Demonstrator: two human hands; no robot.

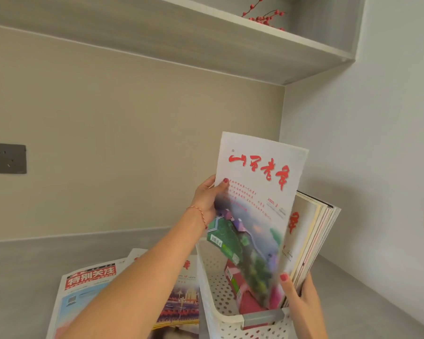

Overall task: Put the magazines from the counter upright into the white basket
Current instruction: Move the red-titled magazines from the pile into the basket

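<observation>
White perforated basket (220, 311) sits on the grey tabletop (22, 277) in the corner, and it's already got a bunch of magazines (313, 238) standing upright against its right side. The left hand (207, 199) is pinching the left edge of a white-covered magazine (257, 206) with red calligraphy on top and a blurry landscape picture below, thumb on the front cover. That magazine is tilted a bit, lower end down inside the basket. The right hand (301, 297) holds the bottom of the upright stack, thumb on the front magazine's lower corner, fingers behind.

A few more magazines (88, 289) lie flat on the tabletop just left of the basket, partly under the left forearm. Grey wall socket (6, 158) off to the left, red berry sprig (264, 14) up on the shelf (206, 45).
</observation>
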